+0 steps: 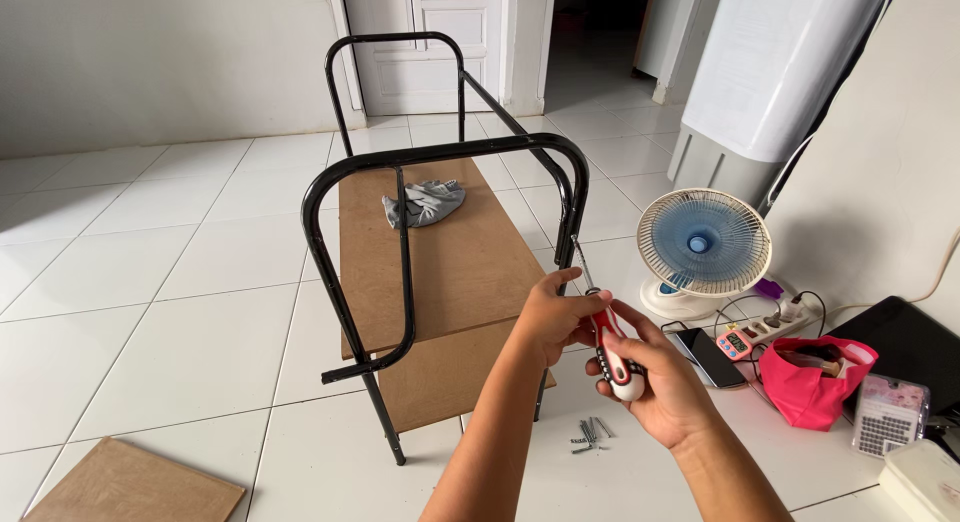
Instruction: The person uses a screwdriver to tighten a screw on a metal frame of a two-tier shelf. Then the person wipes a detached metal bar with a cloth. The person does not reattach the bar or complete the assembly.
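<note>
My right hand (655,377) grips the red and white handle of a screwdriver (612,347). The thin metal shaft points up toward the right leg of a black metal tube frame (440,154). My left hand (553,310) pinches the shaft just above the handle. The frame stands over two brown wooden boards (455,262) on the white tiled floor. A grey glove (425,202) lies on the upper board. Several loose screws (590,432) lie on the tiles just below my hands.
A small blue and white fan (703,247) stands at right, beside a power strip (770,327), a phone (712,357), a pink bag (815,377) and a black case (905,347). Another wooden board (130,487) lies at lower left. A white appliance (765,77) stands at the back right.
</note>
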